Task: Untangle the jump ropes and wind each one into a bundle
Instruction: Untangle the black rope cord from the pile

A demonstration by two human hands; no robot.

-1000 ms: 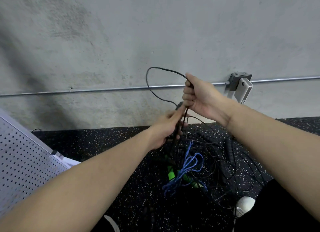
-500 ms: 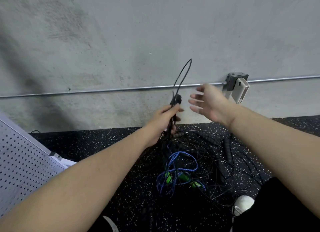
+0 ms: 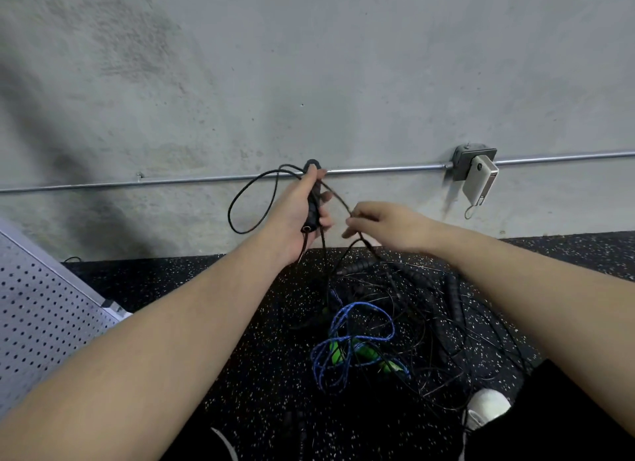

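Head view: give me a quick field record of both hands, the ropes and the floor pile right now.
left hand: left hand grips the black handle upright, raised in front of the wall
right hand: right hand pinches the black cord just right of the handle
cord loop: a loop of the black cord hangs to the left of the left hand
floor pile: tangled black ropes on the speckled floor
blue rope: blue rope lies loose in the pile, over green handles
bundles done: none visible

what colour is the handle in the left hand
Black; the handle gripped by the left hand shows best in the head view.
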